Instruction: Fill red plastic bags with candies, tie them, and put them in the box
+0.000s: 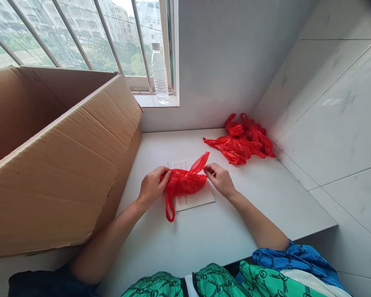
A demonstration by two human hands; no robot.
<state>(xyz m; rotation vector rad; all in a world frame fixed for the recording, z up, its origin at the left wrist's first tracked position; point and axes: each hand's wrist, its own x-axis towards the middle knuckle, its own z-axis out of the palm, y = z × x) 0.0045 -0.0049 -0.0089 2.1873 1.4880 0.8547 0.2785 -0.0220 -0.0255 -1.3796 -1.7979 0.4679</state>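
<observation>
A crumpled red plastic bag [184, 183] lies across a white printed sheet of paper [195, 200], one handle looping down toward me and another sticking up. My left hand [153, 185] is shut on the bag's left end. My right hand [220, 179] pinches its right end between thumb and fingers. A heap of other crumpled red plastic bags [241, 142] lies on the counter beyond my right hand, apart from both hands.
A large open cardboard box [55, 152] stands along the left of the white counter [185, 243]. A plastic water bottle [159, 74] stands on the window sill. Barred windows are behind it, and marble-look tile walls rise at right.
</observation>
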